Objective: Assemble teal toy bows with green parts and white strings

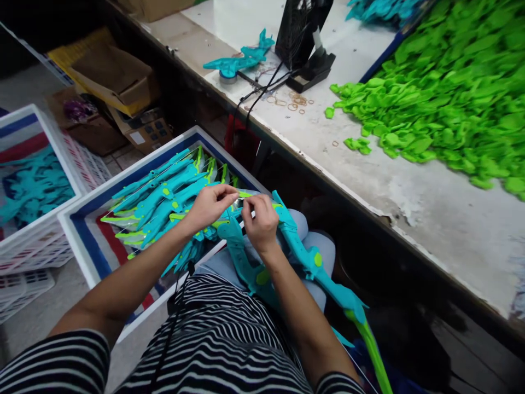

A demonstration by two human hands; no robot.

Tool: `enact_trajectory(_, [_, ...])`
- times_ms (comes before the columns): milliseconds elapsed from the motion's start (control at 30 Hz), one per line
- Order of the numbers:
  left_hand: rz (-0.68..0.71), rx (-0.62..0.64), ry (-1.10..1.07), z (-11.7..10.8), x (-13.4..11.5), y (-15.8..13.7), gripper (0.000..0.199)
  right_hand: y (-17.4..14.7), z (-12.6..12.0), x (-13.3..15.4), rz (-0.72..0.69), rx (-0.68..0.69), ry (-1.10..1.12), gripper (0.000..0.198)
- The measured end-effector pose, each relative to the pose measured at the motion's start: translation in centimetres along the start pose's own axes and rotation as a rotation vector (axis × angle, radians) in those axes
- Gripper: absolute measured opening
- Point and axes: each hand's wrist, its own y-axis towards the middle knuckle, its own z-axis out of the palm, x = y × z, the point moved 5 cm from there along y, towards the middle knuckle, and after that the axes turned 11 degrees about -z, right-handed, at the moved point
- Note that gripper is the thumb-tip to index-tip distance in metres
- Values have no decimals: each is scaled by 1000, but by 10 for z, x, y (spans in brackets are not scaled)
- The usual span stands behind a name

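Observation:
A teal toy bow with green limbs (pixel 305 254) lies across my lap, its lower green limb hanging down at the right. My right hand (pixel 260 220) is closed near the upper end, where green limb shows on both sides of the fingers. Just left of it, my left hand (pixel 211 205) is pinched at the limb's tip; whatever sits between those fingertips is too small to make out. A second teal bow part (pixel 240 249) lies on my lap under the right forearm. Beside my left forearm, several more toy bows (pixel 164 191) are stacked in a crate.
The white crate (pixel 77 241) has a striped lining. Another crate (pixel 35 238) holds teal parts. On the workbench (pixel 303 139) are a green pile of parts (pixel 451 98), rubber bands (pixel 298 101), a black fan (pixel 299 33) and a teal piece (pixel 246 57). Cardboard boxes (pixel 117 76) stand beyond.

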Motion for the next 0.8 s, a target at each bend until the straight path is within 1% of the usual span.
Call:
enact_trajectory(100, [-9,67,21,-1,6,0,11,0,3,-4,16,18,59,16])
enact_trajectory(133, [-8,70,22,-1,7,1,11,0,5,-7,32,24,68,16])
enact_trajectory(233, [7,52,-7,-3,9,2,12,2,7,-22,142,12,40,17])
enact_trajectory(300, [29,16,-57,-6,13,-4,12,2,7,-28,202,-5,34,16])
enact_trajectory(333, [33,-32,-92,-9,18,-11,14,2,6,-26,210,-13,48,15])
enact_trajectory(400, [-16,-197,-158,-20,40,-33,21,1,7,-14,161,-26,106,14])
enact_trajectory(467, [-171,-361,-183,-30,74,-66,25,-4,14,12,22,22,203,16])
enact_trajectory(500, [-285,-396,-182,-32,95,-83,27,-8,22,26,-57,88,257,18])
enact_trajectory(533, [-413,-386,-175,-31,115,-100,30,-14,33,40,-128,181,303,20])
enact_trajectory(567, [-539,-347,-163,-28,134,-115,33,-20,46,51,-178,291,328,20])
enact_trajectory(600, [-648,-289,-145,-24,150,-128,34,-26,60,58,-192,406,318,21])
enact_trajectory(633, [-724,-232,-128,-19,163,-136,35,-31,74,60,-172,513,273,23])
enact_trajectory(667, [-765,-182,-114,-13,171,-140,36,-36,87,58,-128,608,205,29])
enact_trajectory(733, [-777,-125,-102,-3,181,-137,34,-43,106,48,-25,769,63,47])
enact_trajectory(767, [-773,-126,-109,1,183,-132,32,-45,113,42,14,836,13,54])
enact_trajectory(800, [-774,-142,-122,5,186,-127,28,-46,117,37,39,891,-18,56])
